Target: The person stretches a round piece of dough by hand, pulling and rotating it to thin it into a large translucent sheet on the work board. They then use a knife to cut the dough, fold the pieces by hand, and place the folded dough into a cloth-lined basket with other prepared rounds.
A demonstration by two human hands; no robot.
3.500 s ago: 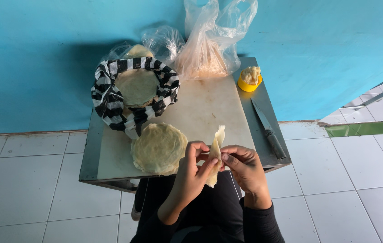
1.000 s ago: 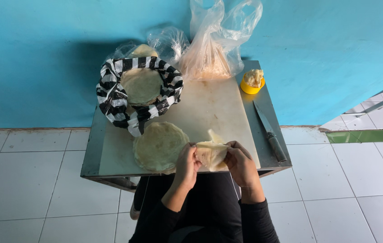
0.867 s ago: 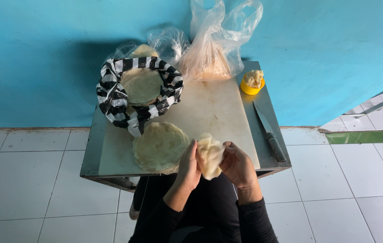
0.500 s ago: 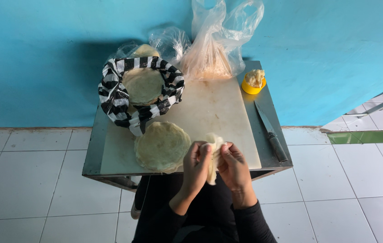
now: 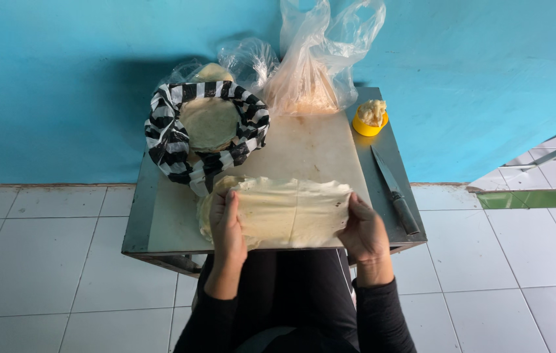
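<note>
- Holding a thin dough sheet stretched flat over the counter's near edge, long axis running left to right.
- Our left hand and right hand each pinch an end, fingers apparently clamped on it.

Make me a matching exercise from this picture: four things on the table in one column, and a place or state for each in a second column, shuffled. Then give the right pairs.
Things
1. thin pale sheet
2. knife
3. yellow cup
4. striped bag

Places or states
A. at the far right corner of the table, heaped with a pale lump
B. lying along the table's right edge, handle toward the person
C. stretched flat between the left hand and the right hand
D. open at the far left, with round flat pieces inside

Pairs: 1-C, 2-B, 3-A, 4-D
</note>
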